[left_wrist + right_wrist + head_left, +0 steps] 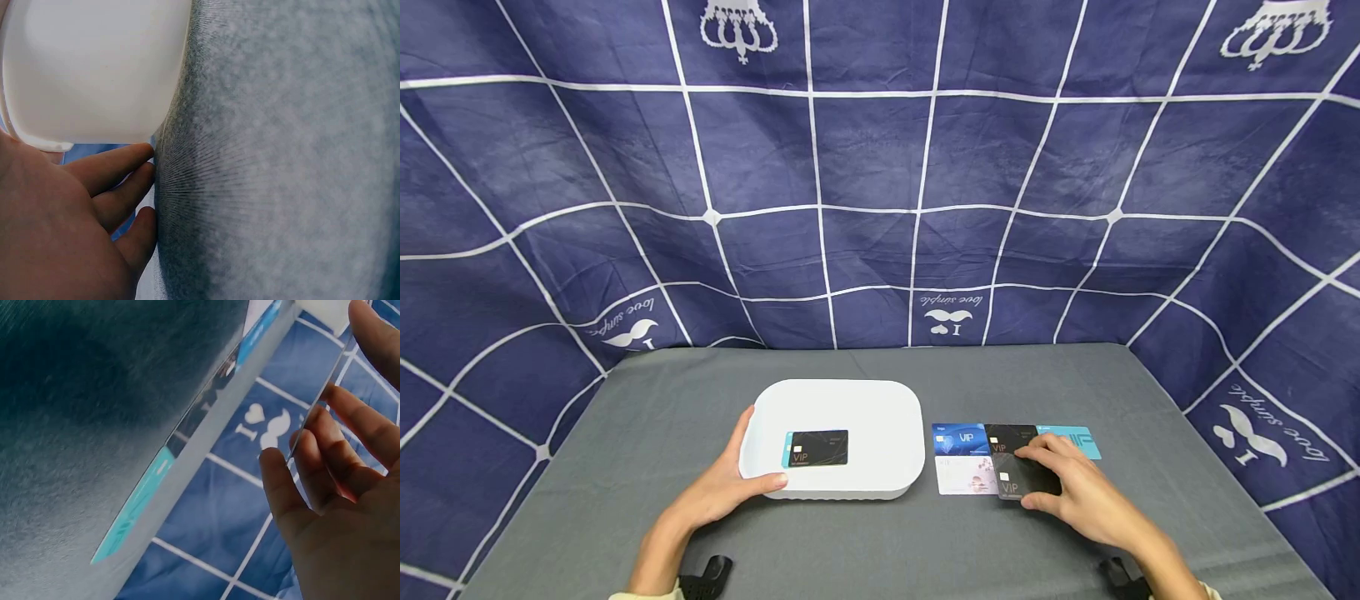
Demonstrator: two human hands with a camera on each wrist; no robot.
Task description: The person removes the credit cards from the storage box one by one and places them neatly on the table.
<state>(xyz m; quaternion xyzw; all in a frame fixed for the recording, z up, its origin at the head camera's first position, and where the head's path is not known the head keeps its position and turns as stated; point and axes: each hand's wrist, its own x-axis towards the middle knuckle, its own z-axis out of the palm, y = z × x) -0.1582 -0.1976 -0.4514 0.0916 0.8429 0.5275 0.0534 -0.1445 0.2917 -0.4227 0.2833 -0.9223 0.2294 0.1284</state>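
A white rounded box point(838, 404) stands on the table, with a black VIP card point(822, 447) lying over a teal card point(786, 450) on its top. My left hand point(718, 492) grips the box at its left end, thumb on the near edge and fingers along the side. To the right, my right hand point(1078, 492) pinches another black VIP card point(1019, 480) by its edges; it shows edge-on, raised off the table, in the right wrist view. Around it lie a blue VIP card point(958, 440), a white floral card point(964, 477), a black card point(1009, 435) and a teal VIP card point(1081, 438).
Grey cloth covers the table point(850, 550). A dark blue curtain point(872, 167) with white grid lines rises behind and along both sides. Dark wrist straps point(706, 578) show near the bottom edge.
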